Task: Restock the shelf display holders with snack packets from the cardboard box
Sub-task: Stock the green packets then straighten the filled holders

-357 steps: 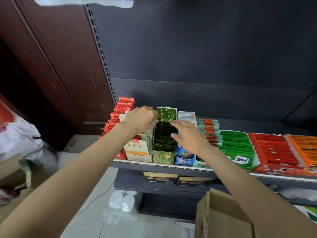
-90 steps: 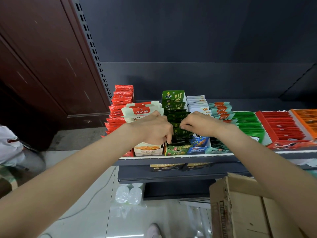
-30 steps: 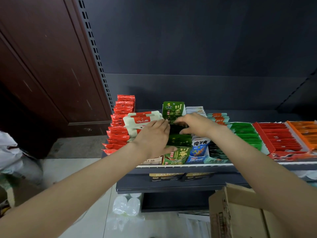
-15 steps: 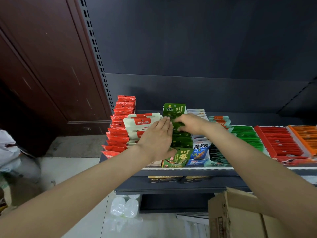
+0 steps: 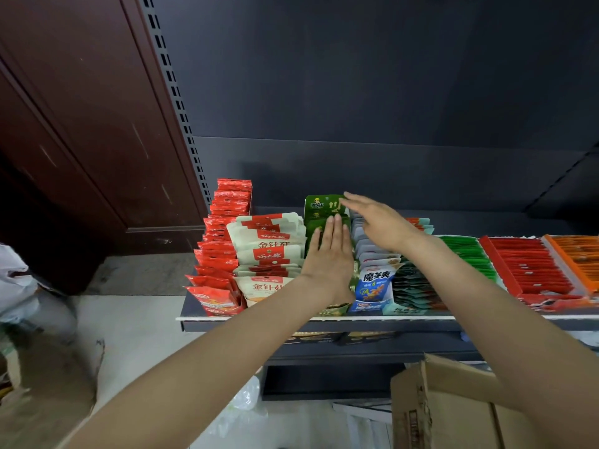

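Both hands flat on green packets [image 5: 319, 210].
L hand [image 5: 330, 259] fingers straight, pressing row; R hand [image 5: 377, 222] open, just right, gripping nothing.

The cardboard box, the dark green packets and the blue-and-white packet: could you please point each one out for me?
cardboard box [image 5: 453, 413]: head view, on its brown side wall.
dark green packets [image 5: 319, 207]: head view, on the rearmost packet's printed face.
blue-and-white packet [image 5: 376, 285]: head view, on the front packet's face.

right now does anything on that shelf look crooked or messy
The cream packets lean and fan out unevenly, and the front red packets splay past the shelf edge. The green packets under both flat hands look tidy.
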